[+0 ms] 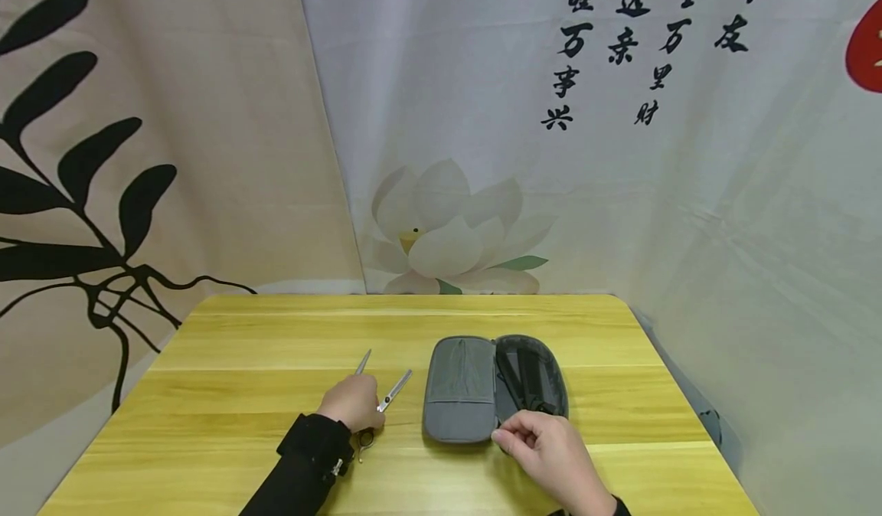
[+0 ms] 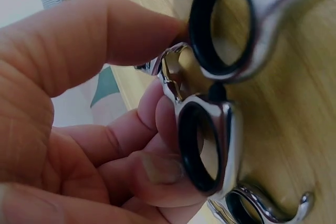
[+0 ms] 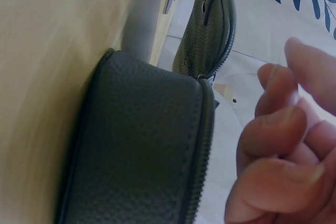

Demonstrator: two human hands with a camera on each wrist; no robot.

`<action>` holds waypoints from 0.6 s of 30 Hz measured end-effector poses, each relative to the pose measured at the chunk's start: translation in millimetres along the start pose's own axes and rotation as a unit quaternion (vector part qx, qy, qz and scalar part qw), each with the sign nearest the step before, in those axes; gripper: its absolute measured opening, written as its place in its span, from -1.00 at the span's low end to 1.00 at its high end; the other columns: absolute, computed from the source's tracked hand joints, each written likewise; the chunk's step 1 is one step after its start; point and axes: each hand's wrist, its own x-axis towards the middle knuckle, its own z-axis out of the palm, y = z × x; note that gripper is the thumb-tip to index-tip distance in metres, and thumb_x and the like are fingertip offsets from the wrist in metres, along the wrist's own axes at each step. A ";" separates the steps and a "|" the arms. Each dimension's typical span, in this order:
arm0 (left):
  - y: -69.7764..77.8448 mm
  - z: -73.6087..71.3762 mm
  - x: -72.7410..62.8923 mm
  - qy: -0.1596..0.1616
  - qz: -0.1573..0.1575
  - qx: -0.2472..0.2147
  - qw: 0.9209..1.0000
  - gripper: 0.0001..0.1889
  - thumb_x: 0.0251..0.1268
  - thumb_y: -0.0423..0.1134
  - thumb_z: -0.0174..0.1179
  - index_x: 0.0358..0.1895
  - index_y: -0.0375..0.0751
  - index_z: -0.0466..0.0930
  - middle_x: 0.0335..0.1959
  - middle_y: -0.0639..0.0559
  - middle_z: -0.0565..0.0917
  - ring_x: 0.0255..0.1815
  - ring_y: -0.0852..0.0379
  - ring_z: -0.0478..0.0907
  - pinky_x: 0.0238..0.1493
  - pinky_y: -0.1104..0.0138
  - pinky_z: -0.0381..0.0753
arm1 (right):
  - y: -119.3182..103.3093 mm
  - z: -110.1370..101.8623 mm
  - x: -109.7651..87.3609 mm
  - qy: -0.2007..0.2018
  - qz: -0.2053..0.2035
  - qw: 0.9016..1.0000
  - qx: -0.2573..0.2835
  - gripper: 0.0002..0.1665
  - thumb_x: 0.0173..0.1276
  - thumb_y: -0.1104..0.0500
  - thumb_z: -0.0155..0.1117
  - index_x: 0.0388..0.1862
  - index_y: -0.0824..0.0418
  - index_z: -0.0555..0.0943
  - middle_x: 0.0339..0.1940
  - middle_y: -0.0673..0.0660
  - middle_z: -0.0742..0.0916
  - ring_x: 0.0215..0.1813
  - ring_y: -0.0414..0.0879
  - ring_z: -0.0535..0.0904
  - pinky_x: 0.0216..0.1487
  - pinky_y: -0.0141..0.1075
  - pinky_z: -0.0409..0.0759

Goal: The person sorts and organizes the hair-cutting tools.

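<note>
My left hand (image 1: 353, 403) is low over the table, at the handles of metal scissors (image 1: 394, 390) with black-lined rings. In the left wrist view, its thumb and curled fingers pinch the scissors (image 2: 227, 145) around the rings. A second scissors blade (image 1: 363, 362) points away beyond the hand; how the two pairs cross is hidden. A grey zippered case (image 1: 458, 422) lies unfolded to the right, dark long tools (image 1: 529, 378) in its right half. At its near edge is my right hand (image 1: 551, 449), fingers loosely bent, apart from the case (image 3: 142, 140) in the right wrist view.
The wooden table (image 1: 289, 340) carries the case and scissors. Behind it hangs a printed cloth (image 1: 482, 141) with a lotus, dark leaves and writing. The table's right edge runs beside a pale cloth.
</note>
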 end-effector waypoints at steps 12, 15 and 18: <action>-4.7 -4.9 -10.3 -0.010 -0.013 -0.024 1.000 -0.69 0.02 -0.36 0.53 -0.61 -0.16 0.51 -0.63 0.06 0.47 -0.59 0.11 0.36 -0.55 0.32 0.30 | 0.8 0.1 -0.1 -0.010 0.019 1.000 0.007 -0.79 0.37 -0.04 0.57 -0.42 -0.31 0.71 -0.63 -0.38 0.54 -0.59 -0.48 0.34 -0.53 -0.48 0.43; -6.3 -9.4 -13.7 -0.010 -0.021 -0.049 0.999 -0.72 0.08 -0.39 0.47 -0.57 -0.17 0.51 -0.60 0.04 0.49 -0.59 0.11 0.37 -0.54 0.33 0.30 | 1.1 0.3 -0.4 -0.007 0.012 1.000 0.007 -0.80 0.38 -0.05 0.57 -0.42 -0.30 0.71 -0.62 -0.39 0.54 -0.58 -0.49 0.35 -0.52 -0.48 0.44; -7.6 -15.5 -16.4 -0.004 -0.024 -0.081 0.996 -0.76 0.18 -0.39 0.40 -0.51 -0.17 0.51 -0.55 0.02 0.51 -0.55 0.10 0.39 -0.50 0.32 0.31 | 1.2 0.4 -0.4 -0.004 0.005 1.000 0.009 -0.80 0.37 -0.04 0.57 -0.42 -0.30 0.71 -0.61 -0.39 0.54 -0.58 -0.49 0.35 -0.53 -0.48 0.44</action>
